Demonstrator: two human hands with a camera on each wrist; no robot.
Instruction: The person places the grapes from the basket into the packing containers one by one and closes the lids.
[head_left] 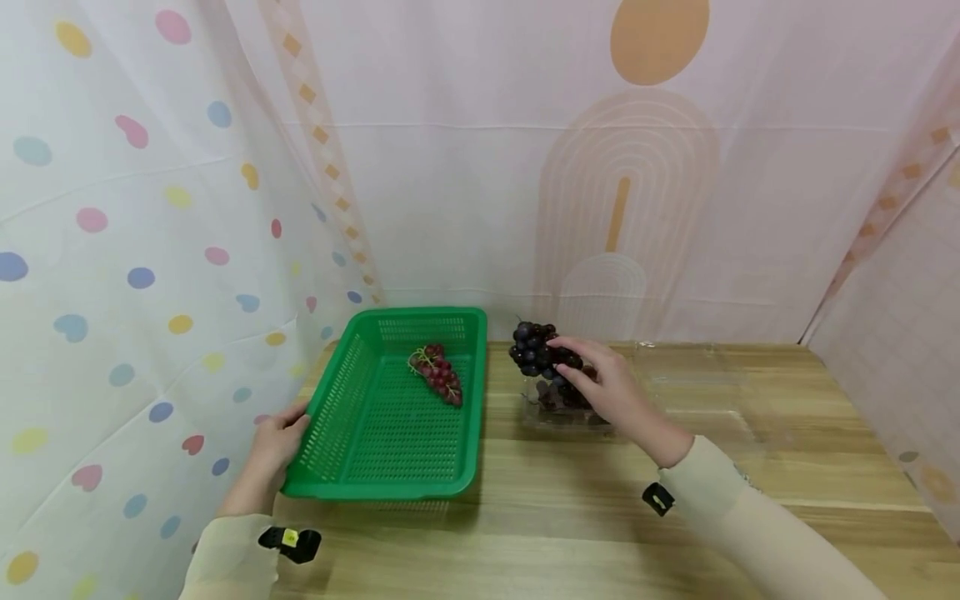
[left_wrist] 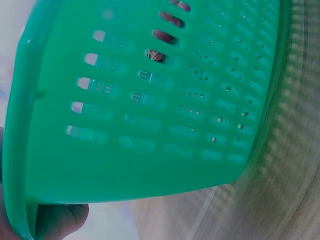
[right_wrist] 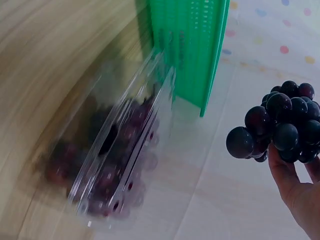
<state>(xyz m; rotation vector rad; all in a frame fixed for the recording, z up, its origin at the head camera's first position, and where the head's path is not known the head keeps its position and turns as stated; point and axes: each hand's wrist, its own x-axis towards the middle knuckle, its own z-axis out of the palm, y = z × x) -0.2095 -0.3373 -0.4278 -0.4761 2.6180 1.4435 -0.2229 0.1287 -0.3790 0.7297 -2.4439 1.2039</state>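
Note:
My left hand (head_left: pixel 272 450) grips the near left rim of a green plastic basket (head_left: pixel 390 446), and its fingertips show under the rim in the left wrist view. A small bunch of red grapes (head_left: pixel 441 377) lies inside the basket, toward its right side. With my right hand (head_left: pixel 611 387) I hold a bunch of dark, nearly black grapes (head_left: pixel 531 348) between thumb and fingers, raised over a clear plastic box (head_left: pixel 573 423). More grapes (right_wrist: pixel 127 132) sit in that box, partly hidden behind the hand in the head view.
The box's clear lid (head_left: pixel 693 375) lies folded back to the right on the wooden table (head_left: pixel 555 533). Patterned curtains (head_left: pixel 465 208) hang behind and on both sides, close to the table's far edge. The basket stands left of the box with a narrow gap between them.

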